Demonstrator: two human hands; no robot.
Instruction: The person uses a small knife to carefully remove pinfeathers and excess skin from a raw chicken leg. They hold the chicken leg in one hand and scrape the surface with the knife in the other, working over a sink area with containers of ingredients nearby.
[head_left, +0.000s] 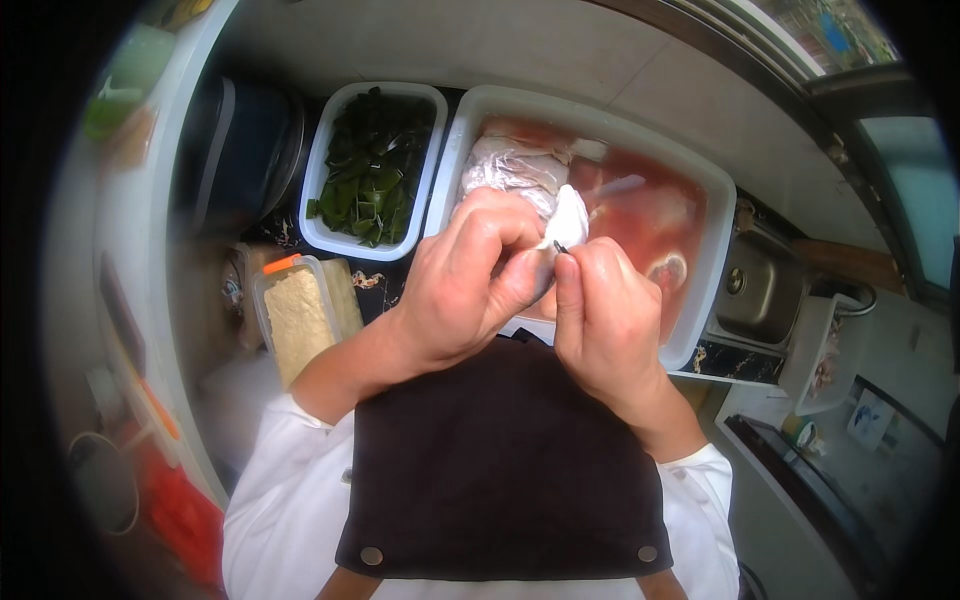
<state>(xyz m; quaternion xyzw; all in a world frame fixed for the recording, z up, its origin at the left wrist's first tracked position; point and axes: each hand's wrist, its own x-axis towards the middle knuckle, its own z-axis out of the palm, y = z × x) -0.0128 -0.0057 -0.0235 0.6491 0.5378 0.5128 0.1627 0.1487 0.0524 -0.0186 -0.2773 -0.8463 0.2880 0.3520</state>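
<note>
My left hand (487, 274) pinches a pale, white piece of meat or skin (570, 217) over a large white plastic tub (720, 225). Between the thumb and fingers of my right hand (611, 300) is a small dark-tipped tool (559, 247), possibly tweezers; its tip meets the lower edge of the white piece. Most of that tool is hidden by my fingers. Reddish water fills the tub, with pale meat pieces (667, 271) lying in it. A plastic-wrapped pale bundle (517, 169) rests at the tub's left side, partly behind my left hand.
Left of the tub stands a smaller white basin (309, 191) of dark green cut leaves (367, 187) in water. Nearer is a clear box of beige paste (300, 319) with an orange clip. A steel sink (765, 277) and a translucent bin (806, 360) with pinkish pieces are at right.
</note>
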